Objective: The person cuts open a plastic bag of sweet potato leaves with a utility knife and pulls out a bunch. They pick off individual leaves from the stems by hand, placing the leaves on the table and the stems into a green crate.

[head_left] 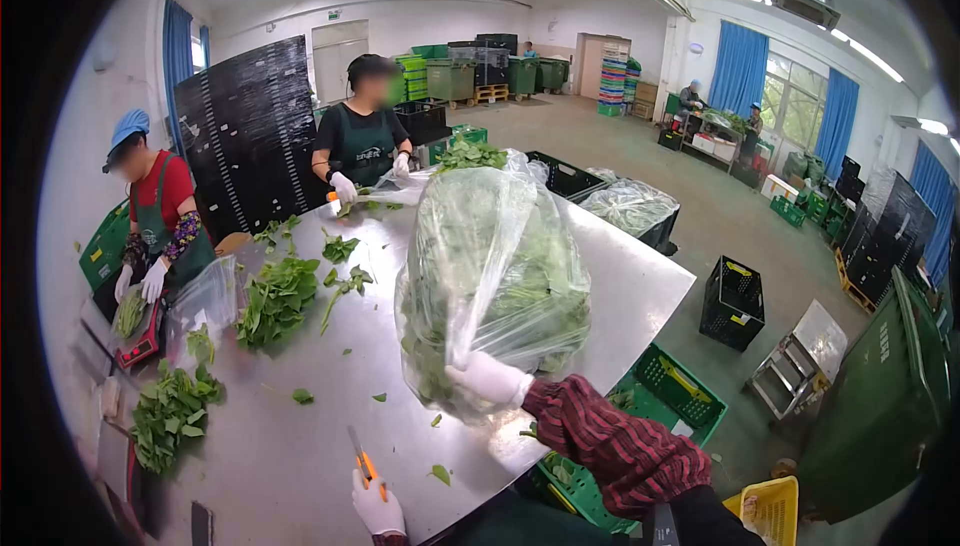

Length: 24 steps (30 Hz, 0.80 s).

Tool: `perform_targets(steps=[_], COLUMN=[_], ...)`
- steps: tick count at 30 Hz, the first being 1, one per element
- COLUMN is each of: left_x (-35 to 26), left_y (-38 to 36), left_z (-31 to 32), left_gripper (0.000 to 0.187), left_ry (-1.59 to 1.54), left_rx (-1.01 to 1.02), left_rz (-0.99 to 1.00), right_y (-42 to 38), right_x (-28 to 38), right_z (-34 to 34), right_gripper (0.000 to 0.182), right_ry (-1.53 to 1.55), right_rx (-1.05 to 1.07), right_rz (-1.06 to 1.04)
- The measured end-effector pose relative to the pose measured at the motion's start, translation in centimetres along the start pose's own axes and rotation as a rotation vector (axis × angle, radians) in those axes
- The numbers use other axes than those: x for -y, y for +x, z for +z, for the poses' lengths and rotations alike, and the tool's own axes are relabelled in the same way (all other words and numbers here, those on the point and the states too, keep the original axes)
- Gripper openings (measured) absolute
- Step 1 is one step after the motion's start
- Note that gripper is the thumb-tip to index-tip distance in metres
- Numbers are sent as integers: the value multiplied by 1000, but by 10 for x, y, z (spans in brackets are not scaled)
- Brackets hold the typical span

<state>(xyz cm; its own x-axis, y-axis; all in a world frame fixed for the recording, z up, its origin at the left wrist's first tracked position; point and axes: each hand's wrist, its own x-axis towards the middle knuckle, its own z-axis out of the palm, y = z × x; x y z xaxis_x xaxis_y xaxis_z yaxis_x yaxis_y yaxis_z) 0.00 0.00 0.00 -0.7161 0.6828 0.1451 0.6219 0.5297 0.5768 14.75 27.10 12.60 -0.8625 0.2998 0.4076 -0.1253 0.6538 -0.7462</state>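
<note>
My right hand (489,379), in a white glove with a red plaid sleeve, presses against the lower side of a big clear plastic bag (495,276) stuffed with leafy greens that stands on the steel table (300,446). My left hand (376,506), also gloved, grips an orange-handled knife (362,462) at the table's near edge, blade pointing away from me. Loose greens lie in piles on the table's left half (275,301) and near the left corner (170,411).
Two other people in green aprons work at the far left and far end of the table. A scale (140,341) sits at the left. Green and black crates (733,301) stand on the floor to the right, a yellow basket (775,506) near me.
</note>
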Motion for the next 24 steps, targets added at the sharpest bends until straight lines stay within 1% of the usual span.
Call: perform_targets(steps=[1, 2, 3, 4, 5, 6, 7, 8, 9, 10, 11, 12, 13, 15, 16, 17, 18, 19, 20, 21, 22, 23, 24], left_x=[9, 16, -1, 30, 44, 39, 28, 17, 9, -7, -28, -47, -64, -93, -106, -119, -139, -158, -176, -195, -213, -229, -240], left_y=[3, 6, 6, 22, 21, 29, 27, 22, 21, 18, 11, 2, -6, -23, -28, -34, -42, -48, -46, -40, -33, -27, -21], left_z=[4, 6, 48, 15, 4, -37, -44, -45, -56, -70, -82, -92, -96, -99, -89, -77, -75, -77, -88, -97, -98, -98, -91], left_gripper=[21, 22, 22, 23, 24, 29, 29, 31, 34, 34, 33, 32, 32, 30, 30, 31, 30, 29, 29, 29, 31, 33, 41], left_ry=[-81, -162, -255, -533, -843, -961, -963, -1063, -1146, -1140, -1186, -1227, -1223, -980, -821, -659, -772, -882, -795, -703, -748, -793, -731], left_rx=[-99, -197, -213, -235, -245, -237, -239, -278, -326, -346, -362, -373, -384, -308, -346, -377, -263, -147, -57, 36, 178, 320, 352], left_rz=[62, 126, 117, 11, -124, -218, -220, -230, -228, -227, -94, 42, 42, 269, 449, 623, 584, 547, 678, 803, 906, 1005, 1021], right_y=[4, 15, 9, 28, 34, 46, 43, 35, 21, 9, -6, -14, -21, -37, -48, -61, -72, -84, -98, -110, -125, -138, -139], right_x=[44, 89, 80, 98, 115, 119, 118, 116, 120, 122, 124, 154, 154, 151, 149, 146, 144, 142, 142, 156, 154, 153, 167], right_z=[-17, -18, -32, -6, 6, 24, 37, 49, 65, 89, 112, 104, 103, 108, 109, 110, 105, 93, 79, 60, 48, 38, 22], right_gripper=[23, 28, 34, 34, 34, 34, 33, 32, 33, 37, 44, 52, 52, 51, 51, 47, 43, 39, 35, 26, 20, 15, 17], right_ry=[-524, -29, -196, -61, 51, 85, 198, 302, 331, 215, 239, 229, 232, -17, -18, 86, 186, 297, 407, 462, 456, 462, 484], right_rx=[166, 73, 50, 1, -18, -38, -58, -71, -16, 45, 91, 181, 189, -7, -5, -142, -281, -320, -360, -465, -542, -714, -858], right_rz=[119, 468, 279, 349, 437, 418, 469, 520, 331, 251, 323, 439, 431, 383, 380, 341, 298, 304, 308, 329, 429, 484, 421])
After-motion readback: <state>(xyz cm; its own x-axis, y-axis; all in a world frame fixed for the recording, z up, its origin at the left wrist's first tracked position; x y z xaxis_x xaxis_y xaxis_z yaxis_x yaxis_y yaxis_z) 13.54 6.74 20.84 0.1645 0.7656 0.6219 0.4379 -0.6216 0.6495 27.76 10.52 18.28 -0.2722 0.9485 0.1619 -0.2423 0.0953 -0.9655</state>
